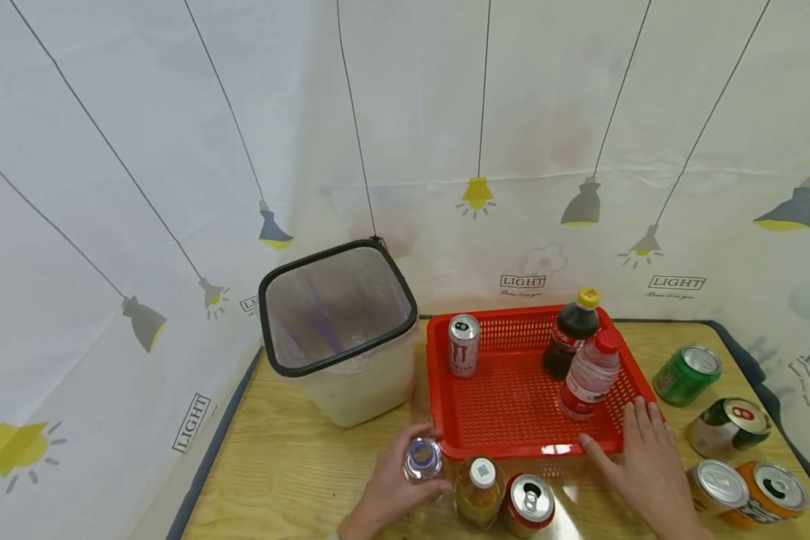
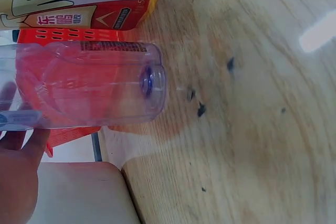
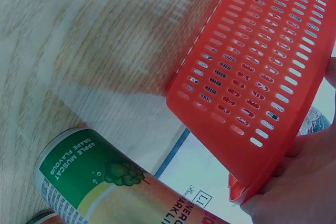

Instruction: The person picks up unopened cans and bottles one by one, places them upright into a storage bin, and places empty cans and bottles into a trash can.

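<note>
White sheeting (image 1: 412,112) printed with hanging lamps and the word "LIGHT" forms the background, behind a wooden table (image 1: 277,465).

At the near edge, left of centre, a person's left hand (image 1: 394,480) grips a clear plastic bottle (image 1: 423,461), thumb and fingers curled around its sides. Its open mouth shows a purple ring and faces up; whether its base touches the table cannot be told. The bottle is just beside the near left corner of a red basket (image 1: 506,405).

The right hand (image 1: 651,465) rests on the basket's near right corner, fingers laid fairly straight over the rim.

Inside the basket, a pale pink can (image 1: 463,349) stands far left; at the right are a dark cola bottle (image 1: 567,334) with a yellow cap and, nearer, a pink bottle (image 1: 590,375) with a red cap. A white bin (image 1: 367,386) with a black rim stands left of the basket.

Between the hands are a yellowish bottle (image 1: 479,495) with a white cap and an opened can (image 1: 529,502). Along the right side stand a green can (image 1: 682,379), an orange can (image 1: 769,491) and two others.
</note>
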